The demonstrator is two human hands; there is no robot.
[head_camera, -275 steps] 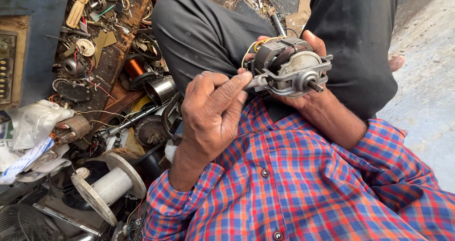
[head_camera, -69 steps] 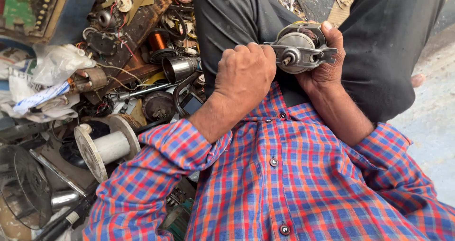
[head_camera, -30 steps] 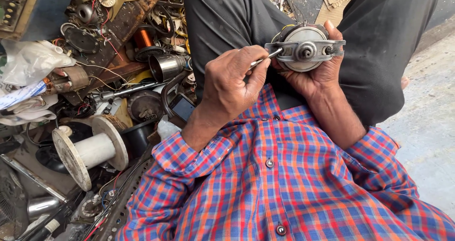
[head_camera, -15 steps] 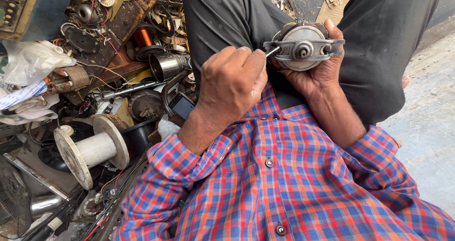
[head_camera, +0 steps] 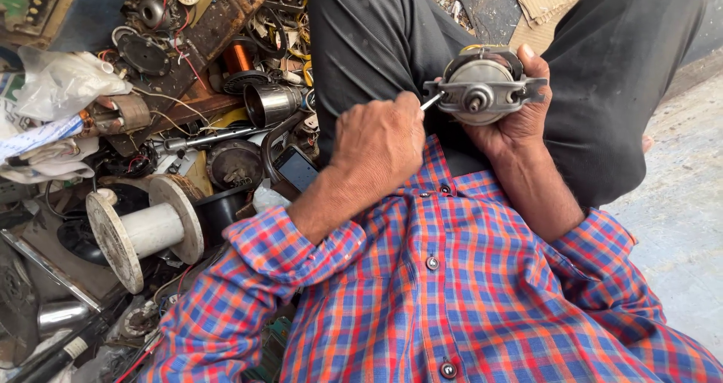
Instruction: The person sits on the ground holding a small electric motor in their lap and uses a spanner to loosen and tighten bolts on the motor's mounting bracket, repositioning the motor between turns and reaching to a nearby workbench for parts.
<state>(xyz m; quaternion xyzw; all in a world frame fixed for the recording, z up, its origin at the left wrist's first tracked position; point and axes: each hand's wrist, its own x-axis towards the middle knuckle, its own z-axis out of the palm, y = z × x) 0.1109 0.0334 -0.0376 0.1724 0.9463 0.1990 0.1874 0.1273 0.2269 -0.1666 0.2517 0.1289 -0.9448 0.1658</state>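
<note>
Beside floor clutter, left hand (head_camera: pixel 380 138) grips screwdriver (head_camera: pixel 431 102); right hand (head_camera: pixel 520 119) fingers clamp motor (head_camera: pixel 482 88).

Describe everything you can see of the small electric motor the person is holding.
The electric motor is round, grey metal, dull and worn, with a flat cross bracket and a short central shaft facing the camera. Coloured wires show at its top. The right hand cups it from behind above the lap; the left hand presses a thin metal tool against the bracket's left end.
</note>
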